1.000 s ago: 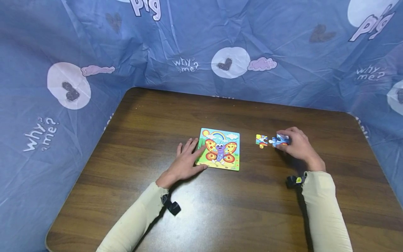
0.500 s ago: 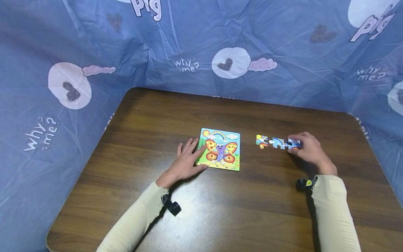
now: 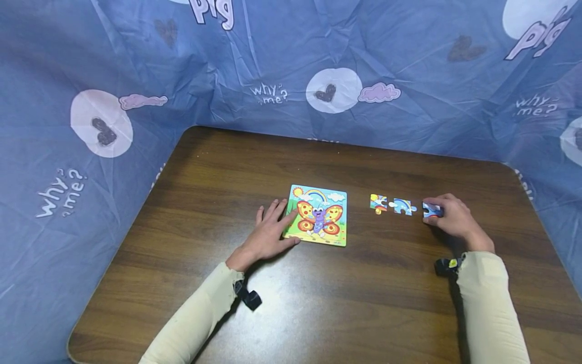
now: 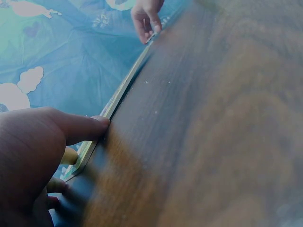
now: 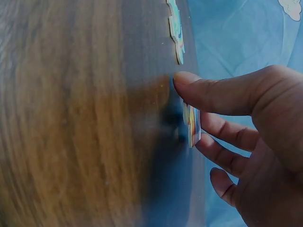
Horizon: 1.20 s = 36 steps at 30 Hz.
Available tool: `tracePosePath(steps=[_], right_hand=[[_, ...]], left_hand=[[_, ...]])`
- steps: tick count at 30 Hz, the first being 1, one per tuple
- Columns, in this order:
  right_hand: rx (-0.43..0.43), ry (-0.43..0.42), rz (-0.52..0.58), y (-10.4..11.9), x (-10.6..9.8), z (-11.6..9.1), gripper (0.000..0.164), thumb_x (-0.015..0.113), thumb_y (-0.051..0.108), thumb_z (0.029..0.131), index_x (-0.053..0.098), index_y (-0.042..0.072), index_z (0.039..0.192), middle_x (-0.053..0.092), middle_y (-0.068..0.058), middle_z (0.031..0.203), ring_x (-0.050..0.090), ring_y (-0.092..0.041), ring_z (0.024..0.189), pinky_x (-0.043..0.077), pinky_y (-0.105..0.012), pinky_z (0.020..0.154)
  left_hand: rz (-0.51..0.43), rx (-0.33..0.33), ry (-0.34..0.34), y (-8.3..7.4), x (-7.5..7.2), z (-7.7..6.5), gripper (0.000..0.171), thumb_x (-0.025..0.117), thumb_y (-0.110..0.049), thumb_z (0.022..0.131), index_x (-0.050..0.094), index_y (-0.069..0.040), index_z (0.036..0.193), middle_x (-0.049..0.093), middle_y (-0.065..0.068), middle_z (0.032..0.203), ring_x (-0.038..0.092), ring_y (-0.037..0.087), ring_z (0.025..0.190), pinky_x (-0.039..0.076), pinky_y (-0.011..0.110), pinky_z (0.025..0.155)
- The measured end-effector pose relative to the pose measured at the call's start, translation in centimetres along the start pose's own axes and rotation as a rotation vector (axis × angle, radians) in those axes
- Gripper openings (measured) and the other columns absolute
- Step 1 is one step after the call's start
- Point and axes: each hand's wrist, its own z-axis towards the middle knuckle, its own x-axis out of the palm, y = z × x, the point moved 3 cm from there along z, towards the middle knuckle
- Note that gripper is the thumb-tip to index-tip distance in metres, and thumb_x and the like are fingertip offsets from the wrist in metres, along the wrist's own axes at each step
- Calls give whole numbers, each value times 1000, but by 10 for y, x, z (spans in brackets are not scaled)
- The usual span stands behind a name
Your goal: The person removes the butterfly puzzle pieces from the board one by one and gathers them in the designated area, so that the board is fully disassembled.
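A square butterfly puzzle board (image 3: pixel 334 199) lies on the table, left of the loose pieces. My left hand (image 3: pixel 263 237) rests at its left side, fingers spread and straight, the thumb along the lower edge. In the left wrist view the thumb touches the board's thin edge (image 4: pixel 125 85). My right hand (image 3: pixel 456 220) pinches a blue puzzle piece (image 3: pixel 431 209) between thumb and fingers, close over the table; the fingers hide its right part. Left of it lie a rainbow puzzle piece (image 3: pixel 401 206) and a yellow-and-blue corner piece (image 3: pixel 376 202), with small gaps between them.
The brown wooden table (image 3: pixel 318 303) has rounded corners. A blue printed cloth (image 3: pixel 254 60) hangs behind it and at both sides. Black wrist cameras sit by the left sleeve (image 3: pixel 200 313) and the right sleeve (image 3: pixel 488 303).
My right hand has moved right, uncovering the rainbow piece beside the corner piece, and now holds the blue piece apart from it. The left hand and the board have stayed put.
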Motion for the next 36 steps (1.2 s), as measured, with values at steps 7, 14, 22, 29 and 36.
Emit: tracePosePath(steps=[7, 14, 22, 29, 36], right_hand=[[-27, 8, 2, -4, 3, 3, 50, 79, 12, 80, 64, -3, 125, 61, -32, 114, 56, -49, 107, 42, -61, 81], [-22, 23, 7, -5, 3, 5, 49, 79, 13, 82, 63, -3, 126, 60, -32, 117, 55, -51, 109, 41, -63, 82], [39, 109, 32, -5, 4, 5, 51, 74, 14, 87, 58, -5, 132, 51, -35, 126, 47, -55, 116, 36, -70, 90], [24, 86, 33, -6, 5, 5, 50, 75, 13, 87, 59, -5, 130, 53, -36, 124, 47, -55, 115, 35, -70, 90], [36, 105, 43, -6, 5, 5, 50, 74, 12, 88, 58, -5, 132, 51, -36, 126, 44, -57, 117, 33, -72, 93]], left_hand=[[-5, 2, 9, -1, -1, -1, 77, 62, -50, 93, 33, -20, 158, 12, 18, 169, 6, 38, 158, -1, 66, 124], [-5, 1, 1, 0, -2, 0, 77, 62, -50, 93, 33, -20, 158, 13, 17, 169, 7, 38, 158, 0, 66, 124], [-2, 4, -9, 0, -1, 0, 76, 63, -50, 93, 34, -20, 157, 15, 18, 169, 8, 38, 158, 1, 66, 124], [-5, -1, -3, 1, 1, 0, 76, 63, -50, 93, 34, -20, 157, 13, 17, 169, 7, 38, 158, -1, 65, 125], [-11, 4, -8, 1, 0, 0, 76, 63, -50, 93, 35, -20, 157, 13, 18, 169, 7, 38, 158, 0, 66, 124]])
